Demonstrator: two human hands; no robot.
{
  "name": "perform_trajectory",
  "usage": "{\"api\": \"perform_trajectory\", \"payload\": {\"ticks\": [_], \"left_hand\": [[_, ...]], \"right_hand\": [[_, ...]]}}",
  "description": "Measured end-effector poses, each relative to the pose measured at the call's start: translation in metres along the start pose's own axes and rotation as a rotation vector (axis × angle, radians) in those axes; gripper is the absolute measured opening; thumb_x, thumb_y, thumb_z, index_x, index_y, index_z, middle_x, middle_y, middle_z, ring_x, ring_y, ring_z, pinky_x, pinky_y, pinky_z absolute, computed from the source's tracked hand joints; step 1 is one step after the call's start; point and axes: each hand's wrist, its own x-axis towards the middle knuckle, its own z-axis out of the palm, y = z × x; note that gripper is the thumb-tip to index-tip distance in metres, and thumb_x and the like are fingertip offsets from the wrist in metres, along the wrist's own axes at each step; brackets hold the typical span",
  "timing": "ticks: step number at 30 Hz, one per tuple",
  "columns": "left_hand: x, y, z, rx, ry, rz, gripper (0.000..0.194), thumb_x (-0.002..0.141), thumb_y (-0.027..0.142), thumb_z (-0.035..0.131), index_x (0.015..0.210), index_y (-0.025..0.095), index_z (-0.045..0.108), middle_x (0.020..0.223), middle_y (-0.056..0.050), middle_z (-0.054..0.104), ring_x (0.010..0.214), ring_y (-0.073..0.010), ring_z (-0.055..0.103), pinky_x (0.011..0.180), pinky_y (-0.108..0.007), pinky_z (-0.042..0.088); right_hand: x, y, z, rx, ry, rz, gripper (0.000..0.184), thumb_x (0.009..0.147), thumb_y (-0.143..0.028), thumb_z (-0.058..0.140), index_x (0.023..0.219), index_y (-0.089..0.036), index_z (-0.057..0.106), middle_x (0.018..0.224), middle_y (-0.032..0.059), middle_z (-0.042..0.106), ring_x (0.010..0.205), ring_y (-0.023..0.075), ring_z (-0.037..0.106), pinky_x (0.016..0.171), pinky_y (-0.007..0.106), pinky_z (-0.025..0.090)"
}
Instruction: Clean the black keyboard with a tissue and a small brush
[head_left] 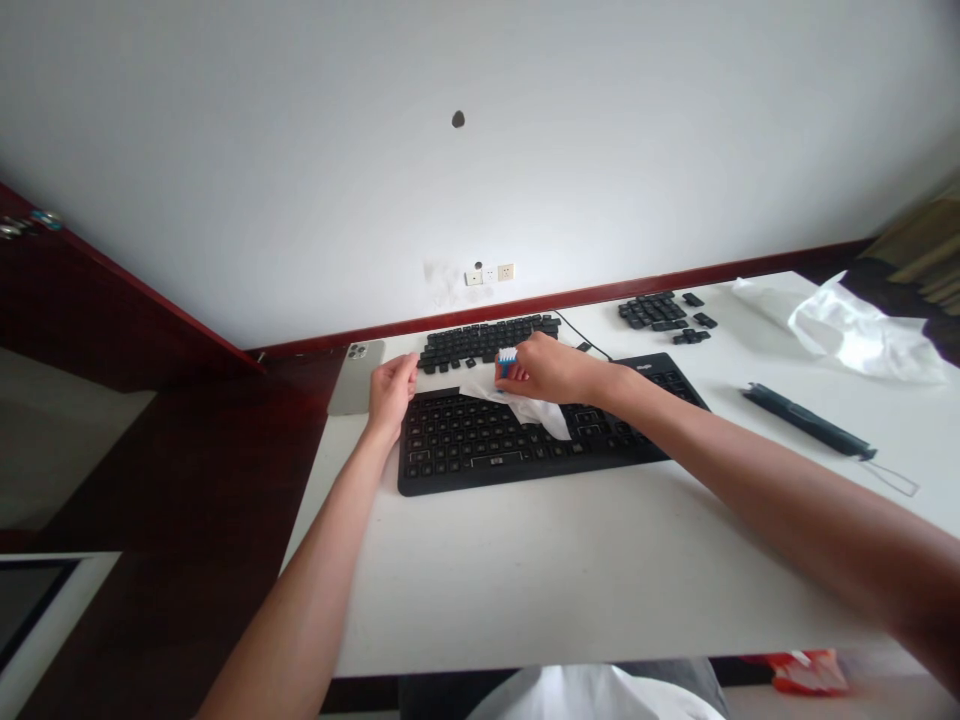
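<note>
**Brush over wipe on keyboard**

Right hand: grip clamped on the small blue-and-white brush, just above the white wipe draped across the upper middle of the black keyboard. Left hand: grip open, nothing held, at the keyboard's upper left edge, just beside a smartphone. Loose black keycaps just behind the keyboard; more keycaps farther right on the white table.
</note>
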Motion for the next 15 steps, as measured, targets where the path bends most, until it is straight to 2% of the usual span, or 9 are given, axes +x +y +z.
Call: {"api": "perform_trajectory", "payload": {"ticks": [8,12,15], "left_hand": [[0.0001,0.0003,0.0,0.002,0.002,-0.008,0.045,0.085,0.042,0.072,0.057,0.02,0.045,0.052,0.007,0.031,0.046,-0.0068,0.025,0.046,-0.023,0.017],[-0.0004,0.001,-0.0003,0.011,-0.007,0.004,0.045,0.085,0.042,0.073,0.058,0.02,0.045,0.054,0.006,0.034,0.047,-0.0069,0.027,0.046,-0.024,0.019],[-0.0001,0.0003,-0.0004,0.009,-0.009,0.003,0.045,0.084,0.042,0.073,0.058,0.02,0.045,0.054,0.006,0.035,0.047,-0.007,0.027,0.045,-0.024,0.019]], "right_hand": [[0.0011,-0.0021,0.0065,-0.041,0.029,0.059,0.04,0.099,-0.031,0.063,0.062,-0.016,0.061,0.054,0.0011,0.049,0.053,0.0124,0.039,0.057,0.034,0.026],[-0.0013,-0.0039,0.0027,-0.014,-0.013,0.008,0.047,0.098,-0.033,0.065,0.054,-0.019,0.054,0.052,0.0008,0.047,0.052,0.0123,0.038,0.057,0.035,0.027],[-0.0009,-0.0024,0.0021,0.005,-0.027,-0.008,0.047,0.098,-0.033,0.064,0.055,-0.019,0.055,0.053,0.0017,0.05,0.053,0.013,0.041,0.058,0.034,0.028]]}}
